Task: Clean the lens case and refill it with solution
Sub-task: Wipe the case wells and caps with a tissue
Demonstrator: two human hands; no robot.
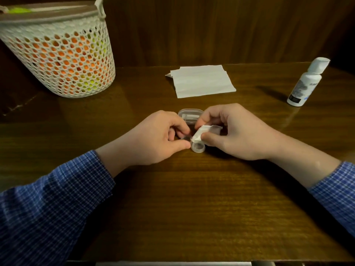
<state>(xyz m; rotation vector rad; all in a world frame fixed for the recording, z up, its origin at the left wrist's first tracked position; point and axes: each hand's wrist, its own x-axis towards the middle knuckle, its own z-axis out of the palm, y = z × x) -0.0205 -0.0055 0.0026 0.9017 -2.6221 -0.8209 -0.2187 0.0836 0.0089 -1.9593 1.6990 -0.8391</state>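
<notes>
A clear plastic lens case point(190, 115) lies open in the middle of the wooden table, its lid tipped back behind my fingers. My left hand point(153, 139) pinches the case's near part, thumb against a small round cup point(198, 146). My right hand point(236, 133) grips a folded white tissue point(199, 134) and presses its end into the case beside the cup. The case's wells are mostly hidden by my fingers. A white solution bottle point(305, 83) stands upright at the far right, cap on.
A stack of white tissues point(201, 80) lies behind the case. A white mesh basket point(61, 52) with orange and yellow contents stands at the back left. A wooden wall runs behind the table point(192, 208). The table's front edge is near the bottom.
</notes>
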